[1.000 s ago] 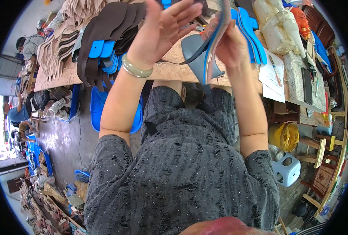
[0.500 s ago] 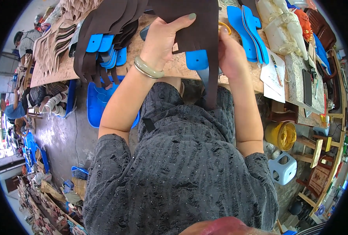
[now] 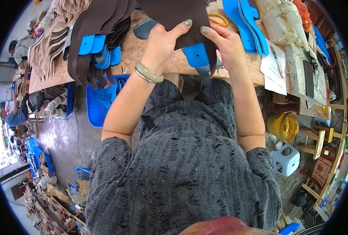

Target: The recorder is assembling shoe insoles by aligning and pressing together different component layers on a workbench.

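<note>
A dark brown leather piece [image 3: 178,19] with cut strips hangs between my hands at the table's front edge. My left hand [image 3: 161,45], a bangle on its wrist, grips its left side, thumb on top. My right hand [image 3: 226,45] pinches its right edge between thumb and fingers. Below the leather hangs a bright blue tab [image 3: 196,55] with a small hole. A yellow loop [image 3: 218,18], like a scissor handle, shows behind my right fingers; whether they hold it is hidden. Left of my left hand lies a dark rounded piece [image 3: 144,29].
Brown strips with blue tabs [image 3: 91,45] pile up at left, beside beige cut pieces [image 3: 44,51]. Blue shaped pieces [image 3: 248,31], papers [image 3: 273,70] and a stained white container [image 3: 281,29] stand right. A blue bin [image 3: 93,105], a yellow bucket [image 3: 285,127] and a stool [image 3: 286,159] are below.
My right hand has come up and inward, its thumb now pinching the leather's edge. The leather has shifted up and left, and its long hanging strip shows shorter. The yellow loop shows more fully.
</note>
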Demonstrator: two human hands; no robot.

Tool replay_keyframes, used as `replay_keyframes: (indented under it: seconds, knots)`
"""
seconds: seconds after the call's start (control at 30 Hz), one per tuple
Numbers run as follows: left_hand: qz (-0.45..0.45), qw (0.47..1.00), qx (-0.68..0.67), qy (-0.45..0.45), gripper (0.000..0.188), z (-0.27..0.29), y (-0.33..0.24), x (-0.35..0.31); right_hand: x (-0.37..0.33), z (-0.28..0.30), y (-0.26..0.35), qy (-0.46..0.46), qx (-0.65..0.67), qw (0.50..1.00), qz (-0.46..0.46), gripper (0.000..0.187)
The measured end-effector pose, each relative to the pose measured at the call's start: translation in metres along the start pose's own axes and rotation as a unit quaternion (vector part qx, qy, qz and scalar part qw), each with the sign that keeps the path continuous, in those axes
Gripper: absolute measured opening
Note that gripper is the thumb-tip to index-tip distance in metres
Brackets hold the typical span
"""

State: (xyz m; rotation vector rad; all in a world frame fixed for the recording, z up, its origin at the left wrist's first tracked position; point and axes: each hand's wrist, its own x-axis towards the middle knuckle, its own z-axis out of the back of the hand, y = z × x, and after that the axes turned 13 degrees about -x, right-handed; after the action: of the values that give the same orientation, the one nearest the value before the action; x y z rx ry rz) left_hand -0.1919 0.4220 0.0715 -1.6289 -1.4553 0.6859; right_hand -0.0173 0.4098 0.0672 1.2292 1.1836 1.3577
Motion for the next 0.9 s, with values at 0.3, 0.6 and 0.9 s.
replay_keyframes:
  seconds: [0.3, 0.6, 0.9]
  knots:
    - [0.029, 0.997, -0.069, -0.033, 0.038, -0.002, 0.014, -0.005, -0.017, 0.009, -0.018, 0.020, -0.079, 0.995, -0.051, 0.028]
    - [-0.007, 0.997, -0.067, -0.035, 0.034, -0.013, 0.021, -0.009, 0.006, 0.002, -0.028, 0.020, -0.115, 0.993, -0.006, 0.028]
    - [0.084, 0.995, 0.029, -0.045, 0.031, 0.009, 0.006, -0.019, 0.022, -0.004, -0.012, 0.060, -0.111, 0.991, 0.052, 0.034]
